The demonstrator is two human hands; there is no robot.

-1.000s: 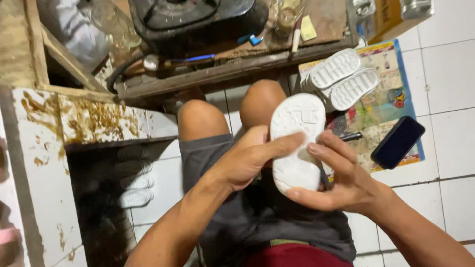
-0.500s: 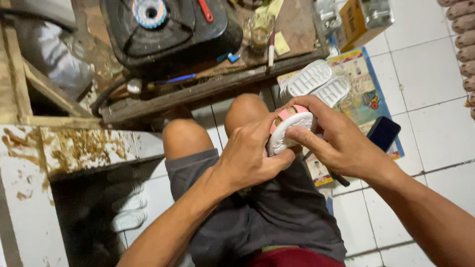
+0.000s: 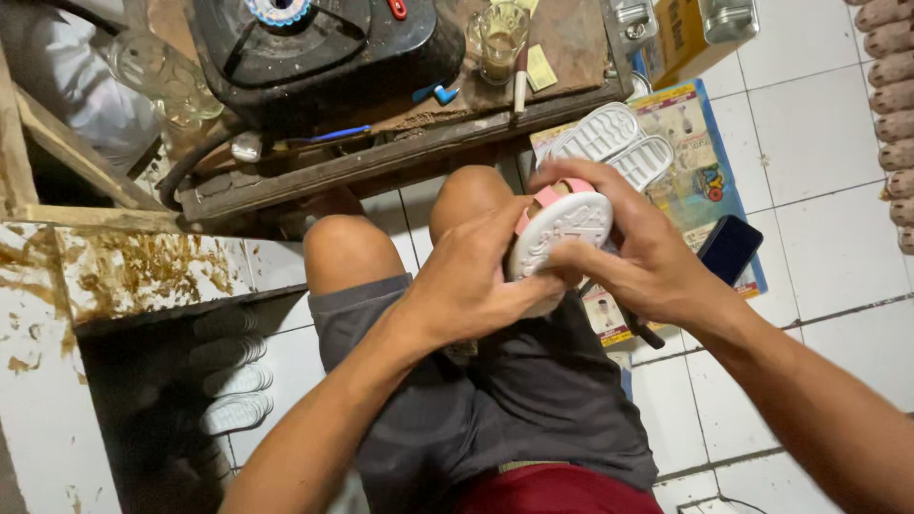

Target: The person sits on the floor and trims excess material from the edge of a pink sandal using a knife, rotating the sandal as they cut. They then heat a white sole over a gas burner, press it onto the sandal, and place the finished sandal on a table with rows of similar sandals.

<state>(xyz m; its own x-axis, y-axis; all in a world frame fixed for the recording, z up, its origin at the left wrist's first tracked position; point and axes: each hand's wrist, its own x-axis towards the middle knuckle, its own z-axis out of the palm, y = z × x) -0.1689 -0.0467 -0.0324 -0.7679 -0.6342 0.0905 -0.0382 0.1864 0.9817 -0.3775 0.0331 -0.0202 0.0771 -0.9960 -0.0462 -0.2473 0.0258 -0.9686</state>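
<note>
From the head camera, looking down over the person's lap, both hands meet above the right knee around a small white shoe sole [image 3: 560, 231] with a pink upper edge showing at its top. The left hand [image 3: 471, 286] clamps its grip on the sole's lower left side, fingers curled behind it and thumb along the rim. The right hand [image 3: 636, 255] closes its grip on the sole from the right, fingers arched over the pink edge and thumb pressed on the patterned tread. The sole is tilted, tread facing the camera, held in the air above the dark grey shorts [image 3: 495, 381].

Just behind the hands, two more white soles [image 3: 614, 143] lie tread-up on a colourful printed sheet [image 3: 700, 162] spread on the white tiled floor [image 3: 819, 124]. A dark phone [image 3: 728, 249] rests on that sheet, near the right wrist. Farther up, a low wooden surface [image 3: 400, 152] carries a black gas stove [image 3: 324, 57] and a glass [image 3: 500, 43] of brownish drink.
</note>
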